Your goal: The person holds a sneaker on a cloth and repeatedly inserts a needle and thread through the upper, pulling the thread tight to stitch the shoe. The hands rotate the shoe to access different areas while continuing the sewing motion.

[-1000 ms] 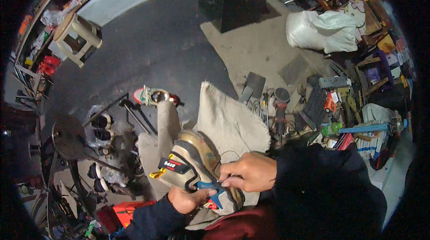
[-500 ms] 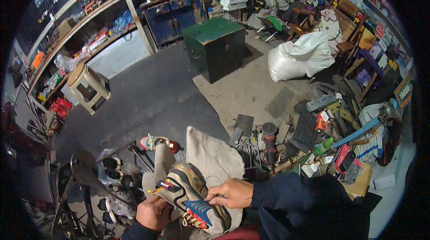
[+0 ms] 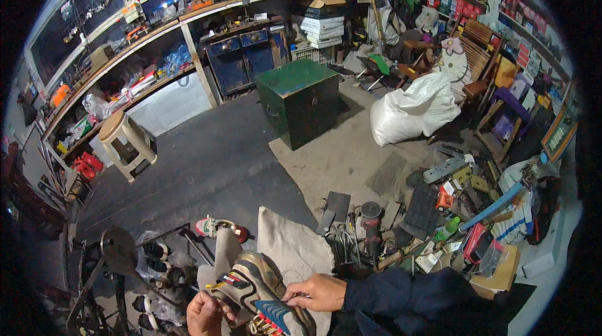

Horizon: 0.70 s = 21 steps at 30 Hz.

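Note:
A tan and black sports shoe (image 3: 251, 273) with a blue ribbed side panel and orange lace loops lies across my lap on a beige cloth (image 3: 295, 239). At the shoe's left edge, my left hand (image 3: 205, 315) is closed, thumb and fingers pinched together; what they hold, if anything, is too small to make out. My right hand (image 3: 320, 292) pinches something thin against the shoe's right side, just above the blue panel. A fine thread curves over the cloth near the right fingertips. The lower end of the shoe runs out of view.
Right of the cloth lie an angle grinder (image 3: 372, 226), hand tools and a green bottle (image 3: 448, 228). A black metal stand (image 3: 118, 249) rises at left. Farther off are a green chest (image 3: 295, 107), a white sack (image 3: 414, 110) and a plastic stool (image 3: 125, 145).
The view has tilted up, so the shoe and hands sit lower in the picture. My left fingers have shifted at the shoe's edge and show more plainly. The right hand still pinches.

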### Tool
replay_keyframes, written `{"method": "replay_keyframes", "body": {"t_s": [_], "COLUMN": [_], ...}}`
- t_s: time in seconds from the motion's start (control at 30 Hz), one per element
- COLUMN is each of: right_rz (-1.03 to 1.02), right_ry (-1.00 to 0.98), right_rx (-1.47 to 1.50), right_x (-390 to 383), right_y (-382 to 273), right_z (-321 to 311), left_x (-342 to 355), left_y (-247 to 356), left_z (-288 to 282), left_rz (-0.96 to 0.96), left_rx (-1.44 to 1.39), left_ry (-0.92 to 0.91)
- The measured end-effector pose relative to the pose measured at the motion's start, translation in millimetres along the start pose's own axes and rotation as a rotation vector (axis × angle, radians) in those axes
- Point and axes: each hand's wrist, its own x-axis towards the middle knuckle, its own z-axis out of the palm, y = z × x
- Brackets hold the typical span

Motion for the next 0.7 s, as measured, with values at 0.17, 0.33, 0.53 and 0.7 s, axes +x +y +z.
{"method": "replay_keyframes", "body": {"t_s": [0.17, 0.33, 0.53, 0.7], "right_rz": [0.052, 0.112, 0.097, 0.179], "right_ry": [-0.017, -0.046, -0.038, -0.044], "right_rx": [-0.008, -0.080, -0.258, -0.355], "right_x": [1, 6, 10, 18], "right_y": [3, 0, -11, -21], "right_z": [3, 3, 0, 12], "left_x": [13, 23, 32, 34], "left_y": [0, -2, -20, -25], "left_z": [-5, 4, 8, 9], "left_rz": [-0.124, -0.590, -0.495, -0.398], "left_rx": [0.409, 0.752, 0.525, 0.512], "left_ry": [-0.109, -0.377, -0.465, -0.580]}}
